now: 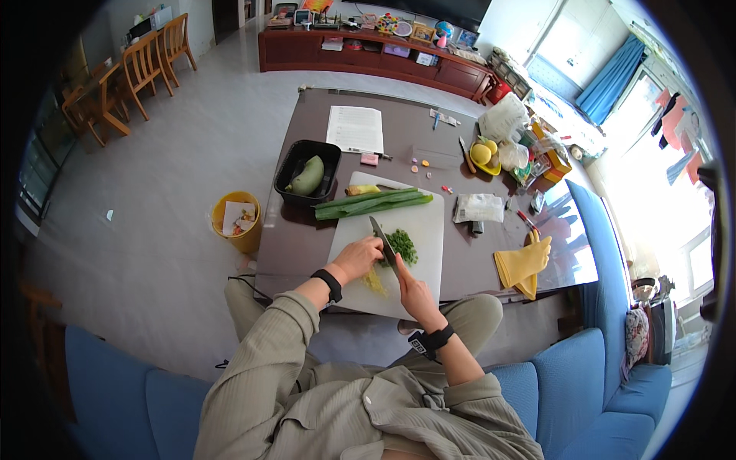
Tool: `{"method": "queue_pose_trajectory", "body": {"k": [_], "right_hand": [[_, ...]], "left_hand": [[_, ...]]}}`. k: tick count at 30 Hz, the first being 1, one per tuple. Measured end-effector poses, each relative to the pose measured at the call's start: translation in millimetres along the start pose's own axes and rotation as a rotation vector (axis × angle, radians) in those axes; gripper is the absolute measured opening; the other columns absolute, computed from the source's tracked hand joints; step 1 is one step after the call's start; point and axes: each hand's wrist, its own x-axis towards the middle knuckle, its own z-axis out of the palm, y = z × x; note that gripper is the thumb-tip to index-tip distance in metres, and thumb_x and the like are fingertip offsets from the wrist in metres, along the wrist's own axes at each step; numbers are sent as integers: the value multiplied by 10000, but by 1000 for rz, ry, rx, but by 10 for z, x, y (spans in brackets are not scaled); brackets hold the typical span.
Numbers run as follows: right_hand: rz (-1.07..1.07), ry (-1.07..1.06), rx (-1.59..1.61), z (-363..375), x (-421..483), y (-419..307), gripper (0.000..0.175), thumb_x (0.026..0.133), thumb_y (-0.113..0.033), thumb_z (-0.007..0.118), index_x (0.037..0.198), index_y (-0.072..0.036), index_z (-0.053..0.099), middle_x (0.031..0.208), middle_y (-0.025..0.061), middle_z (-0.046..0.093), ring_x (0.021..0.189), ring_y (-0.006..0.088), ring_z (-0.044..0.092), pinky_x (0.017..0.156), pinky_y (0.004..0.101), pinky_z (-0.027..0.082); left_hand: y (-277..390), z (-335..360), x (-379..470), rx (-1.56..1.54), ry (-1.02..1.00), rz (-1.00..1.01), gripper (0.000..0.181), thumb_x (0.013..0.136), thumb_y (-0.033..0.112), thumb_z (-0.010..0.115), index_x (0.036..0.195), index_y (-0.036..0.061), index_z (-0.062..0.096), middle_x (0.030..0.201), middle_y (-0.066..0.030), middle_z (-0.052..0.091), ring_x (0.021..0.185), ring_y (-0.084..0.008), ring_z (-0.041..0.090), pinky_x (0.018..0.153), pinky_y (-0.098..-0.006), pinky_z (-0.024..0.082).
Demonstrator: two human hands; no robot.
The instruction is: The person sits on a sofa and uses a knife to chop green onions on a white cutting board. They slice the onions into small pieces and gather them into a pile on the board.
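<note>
My right hand (415, 292) grips the handle of a kitchen knife (384, 241), its blade slanting up and left over a white cutting board (425, 224). At the blade's left side are the bunched fingers of my left hand (359, 256); whether they pinch anything is hidden. Chopped green leaves (402, 246) lie in a heap just right of the blade. Below the left hand is a small pile of pale yellow shreds (375, 282). Long green leek leaves (374, 203) stretch across the board's far part, and a piece of ginger (362, 189) sits behind them.
Left of the board stands a black plastic basket (286, 190) with a green gourd (307, 177) inside. A yellow bin (246, 238) is on the floor at the left. Yellow rubber gloves (520, 265), a white packet (479, 207), a fruit knife (467, 156) and a fruit dish (493, 169) occupy the table's right side.
</note>
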Motion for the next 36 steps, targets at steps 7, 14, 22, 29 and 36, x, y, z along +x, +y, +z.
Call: {"method": "queue_pose_trajectory", "body": {"k": [7, 14, 22, 29, 36], "right_hand": [[77, -106, -139, -155, -192, -242, 656, 976, -99, 492, 1573, -189, 234, 634, 236, 604, 571, 423, 594, 545, 527, 449], [102, -112, -289, 100, -142, -145, 722, 949, -64, 481, 1589, -238, 194, 672, 199, 626, 567, 396, 607, 542, 511, 463], [53, -86, -79, 13, 113, -23, 635, 989, -127, 482, 1573, -204, 245, 655, 229, 615, 593, 435, 597, 561, 540, 456], [96, -164, -166, -188, -153, -189, 634, 983, -124, 487, 1568, -211, 258, 641, 224, 610, 587, 427, 598, 561, 539, 452], [80, -83, -221, 93, -200, -134, 705, 946, -82, 494, 1580, -242, 230, 624, 195, 611, 573, 395, 608, 552, 513, 476]], "left_hand": [[-42, -23, 54, -9, -69, -67, 88, 833, 45, 616, 769, 29, 674, 907, -85, 635, 913, -301, 632, 798, -428, 530], [-61, 47, 25, 8, -45, 8, 81, 820, 37, 612, 763, 35, 669, 894, -73, 628, 917, -289, 625, 790, -422, 531], [-17, 9, -42, -75, -2, -99, 63, 815, 20, 641, 840, 32, 698, 969, -79, 628, 965, -293, 618, 826, -422, 524], [-36, -9, 31, -22, -42, -50, 69, 821, 25, 620, 813, 33, 688, 927, -75, 637, 948, -290, 621, 819, -414, 527], [-44, -16, -16, 7, -72, -5, 75, 816, 40, 632, 839, 22, 701, 951, -72, 661, 945, -289, 623, 826, -405, 525]]}}
